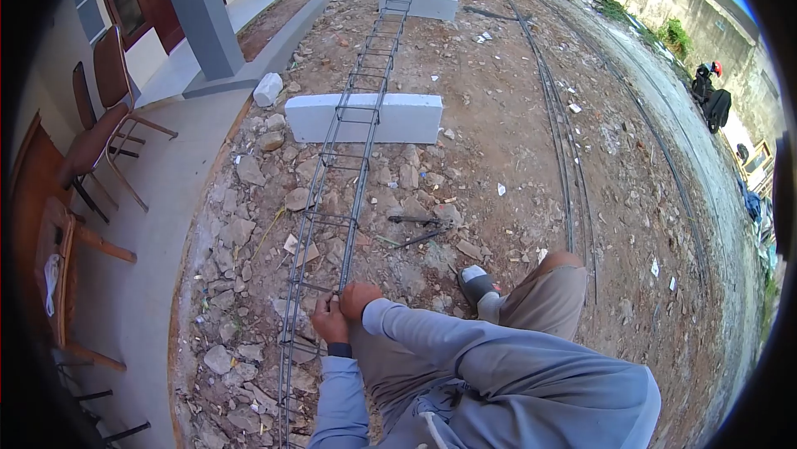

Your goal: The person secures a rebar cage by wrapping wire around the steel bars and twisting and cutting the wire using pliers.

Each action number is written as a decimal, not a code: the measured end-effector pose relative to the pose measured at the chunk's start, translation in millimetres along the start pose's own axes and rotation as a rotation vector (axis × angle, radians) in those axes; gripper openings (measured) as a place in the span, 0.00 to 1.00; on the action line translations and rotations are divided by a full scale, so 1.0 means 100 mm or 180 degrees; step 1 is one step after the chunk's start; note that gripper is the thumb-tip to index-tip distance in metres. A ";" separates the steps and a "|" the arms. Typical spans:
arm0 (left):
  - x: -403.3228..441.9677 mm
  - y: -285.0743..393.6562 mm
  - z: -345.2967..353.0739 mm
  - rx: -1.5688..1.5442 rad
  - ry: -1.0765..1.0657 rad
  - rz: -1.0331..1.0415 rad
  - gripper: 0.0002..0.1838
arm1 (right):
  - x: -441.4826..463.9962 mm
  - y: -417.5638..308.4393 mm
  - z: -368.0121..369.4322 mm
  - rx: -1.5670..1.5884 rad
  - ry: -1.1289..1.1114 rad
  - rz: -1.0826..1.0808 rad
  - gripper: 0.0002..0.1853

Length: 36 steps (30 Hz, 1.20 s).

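Both hands meet at the near stretch of a long steel rebar cage, the left hand with its fingertips at the bars, the right hand curled just beside it; the exact grip of each is too small to tell. The cage lies across a white block and a farther white block on rubble-strewn ground. Loose rebar rods run along the right. A sandalled foot is planted near a dark metal tool. At left, chairs stand on a paved porch near a grey pillar.
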State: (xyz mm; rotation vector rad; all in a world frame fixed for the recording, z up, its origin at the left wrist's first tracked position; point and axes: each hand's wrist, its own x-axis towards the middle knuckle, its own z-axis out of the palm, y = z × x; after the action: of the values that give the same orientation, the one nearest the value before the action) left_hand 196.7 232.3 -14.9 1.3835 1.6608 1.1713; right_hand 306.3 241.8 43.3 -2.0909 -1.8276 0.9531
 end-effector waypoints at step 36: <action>0.10 -0.24 0.00 -0.0282 -0.0792 -0.0628 0.14 | -0.24 0.35 0.15 -0.0608 -0.0181 -0.1276 0.09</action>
State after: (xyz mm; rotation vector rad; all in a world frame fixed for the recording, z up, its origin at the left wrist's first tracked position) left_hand 186.0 241.2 -36.7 1.2249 1.5116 0.9096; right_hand 325.1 207.4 20.5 -1.7003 -2.3274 0.7651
